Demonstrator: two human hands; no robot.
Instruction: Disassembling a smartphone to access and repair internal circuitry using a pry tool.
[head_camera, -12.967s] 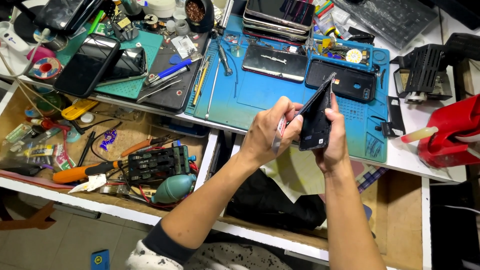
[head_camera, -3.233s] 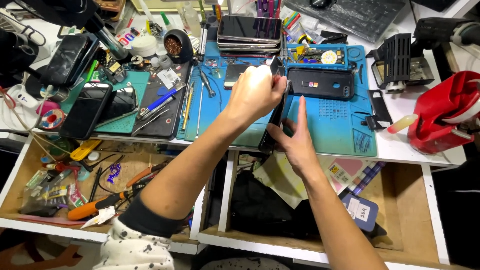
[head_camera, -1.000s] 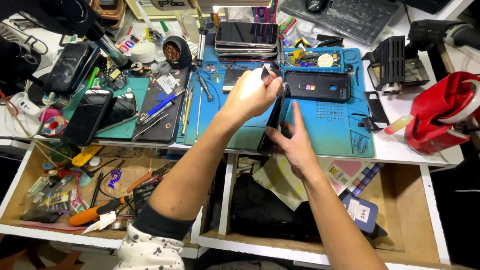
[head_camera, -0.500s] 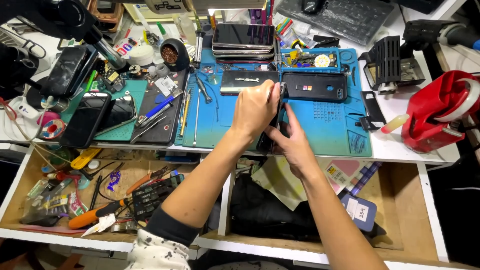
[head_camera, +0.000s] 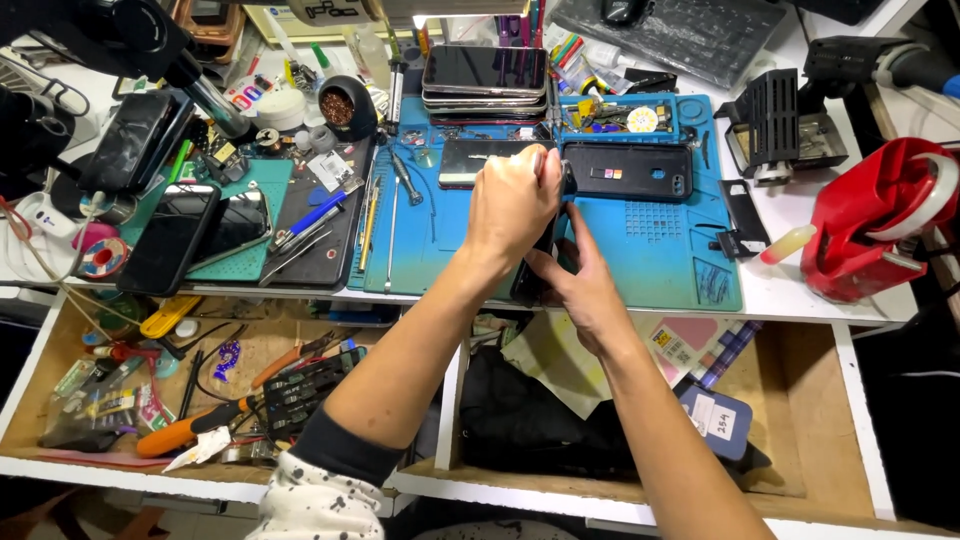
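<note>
Phone, dark and slim, stands on edge between my hands above the front edge of the blue work mat. My right hand cups it from below, fingers wrapped around its lower half. My left hand is closed over its top end, fingertips pinched together there; whether they hold a small tool I cannot tell.

Just past my left hand, two phones lie flat on the mat side by side: one face-up with a dark screen, one showing its black back. Behind them sits a stack of phones; I count about three. The mat's right half is mostly bare, leaving open room toward its right edge. On the left lie tweezers and a blue pen, with two more dark phones beyond.

At the tabletop's right edge stands a red tape dispenser. Below my forearms, two wooden drawers hang open: the left drawer is crowded with orange-handled tools, the right drawer holds a black cloth.
</note>
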